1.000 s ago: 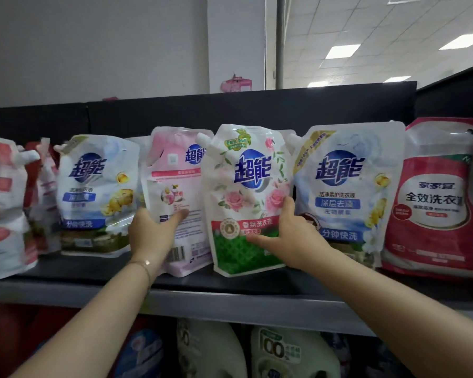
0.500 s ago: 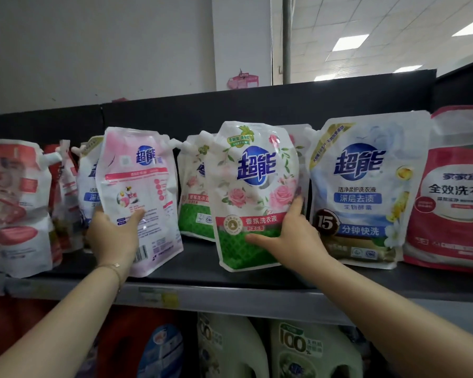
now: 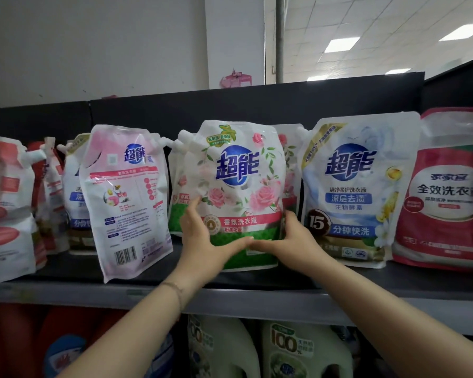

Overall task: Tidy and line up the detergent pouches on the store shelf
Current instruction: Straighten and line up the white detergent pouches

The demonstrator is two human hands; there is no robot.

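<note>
A rose-printed white and green detergent pouch (image 3: pixel 241 170) stands upright at the middle of the dark shelf (image 3: pixel 339 279). My left hand (image 3: pixel 202 238) grips its lower left edge and my right hand (image 3: pixel 292 238) grips its lower right edge, thumbs meeting across the front. More rose pouches (image 3: pixel 179 192) stand behind it. A pink pouch (image 3: pixel 126 197) stands free to the left, back side out and leaning. A white and blue pouch (image 3: pixel 352 189) stands to the right.
Red and white pouches (image 3: pixel 448 186) stand at the far right, and others (image 3: pixel 6 203) crowd the far left with a blue pouch (image 3: pixel 73 192) behind the pink one. Large detergent bottles (image 3: pixel 298 350) fill the shelf below. A black back panel (image 3: pixel 257 105) closes the shelf.
My left hand has let go of the pink pouch, which now stands on the left, and moved right onto the rose pouch. My right hand has stayed on the rose pouch.
</note>
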